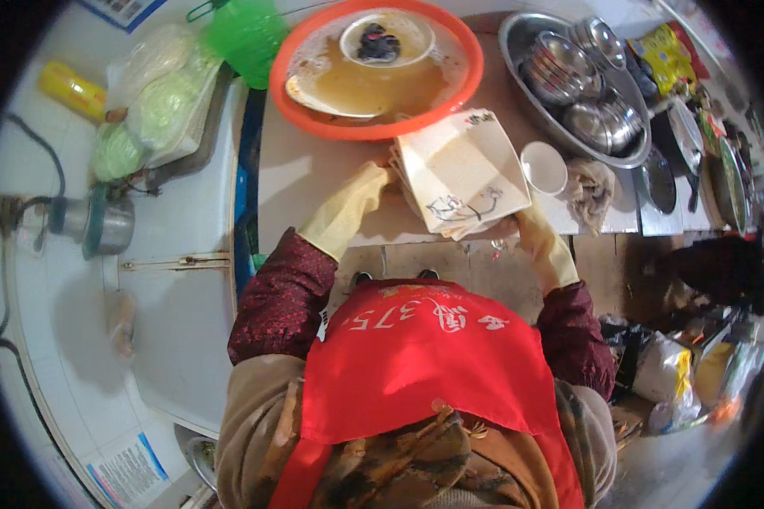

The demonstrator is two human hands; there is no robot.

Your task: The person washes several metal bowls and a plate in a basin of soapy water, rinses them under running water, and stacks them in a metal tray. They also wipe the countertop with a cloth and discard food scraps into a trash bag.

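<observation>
Between my hands is a stack of square white plates (468, 167) with a dark floral print, held tilted above the front of the table. My left hand (374, 181), in a pale yellow rubber glove, grips the stack's left side. On the lower right, my gloved right hand (535, 226) holds the stack's edge, its fingers partly hidden beneath the plates. Just behind the stack stands an orange basin (281, 95) of cloudy brownish water. A white bowl (428, 39) with a dark scrubber (378, 44) sits in it, and a white dish (321, 102) lies partly under the water.
A large steel basin (509, 57) of metal bowls stands at the right back. A white cup (544, 168) and a crumpled cloth (591, 191) lie beside the plates. Dark pans (659, 181) are farther right. At left, bagged cabbages (165, 108) rest on a white chest freezer (172, 305).
</observation>
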